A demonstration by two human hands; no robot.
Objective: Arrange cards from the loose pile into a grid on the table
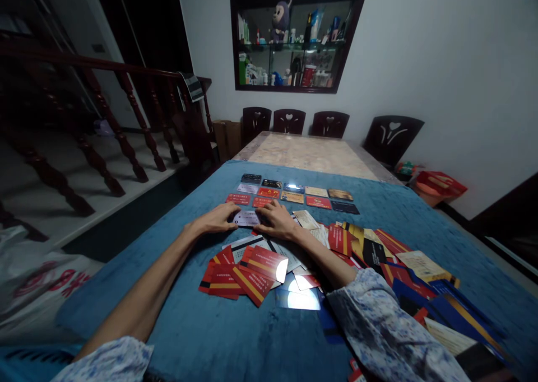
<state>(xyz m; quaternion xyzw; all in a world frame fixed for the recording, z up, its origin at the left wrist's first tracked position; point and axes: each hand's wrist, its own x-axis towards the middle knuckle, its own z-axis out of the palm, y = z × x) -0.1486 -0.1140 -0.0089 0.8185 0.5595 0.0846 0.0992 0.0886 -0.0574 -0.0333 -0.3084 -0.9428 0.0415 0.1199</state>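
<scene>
Both my hands rest on a blue cloth (202,337) covering the table. My left hand (216,219) and my right hand (277,219) meet over a pale lilac card (246,218), fingers laid on its two ends. Beyond the hands, cards lie in neat rows (294,194), red, dark, tan and blue. Nearer me a loose heap of red, white and shiny cards (256,270) spreads under my forearms. More red, black, gold and dark blue cards (403,270) are piled at my right.
Past the cloth the bare marble tabletop (311,152) runs to several dark chairs (290,121) by the wall. A wall cabinet (294,35) holds bottles and a plush toy. A wooden stair railing (117,107) stands left. A red bag (439,183) lies right.
</scene>
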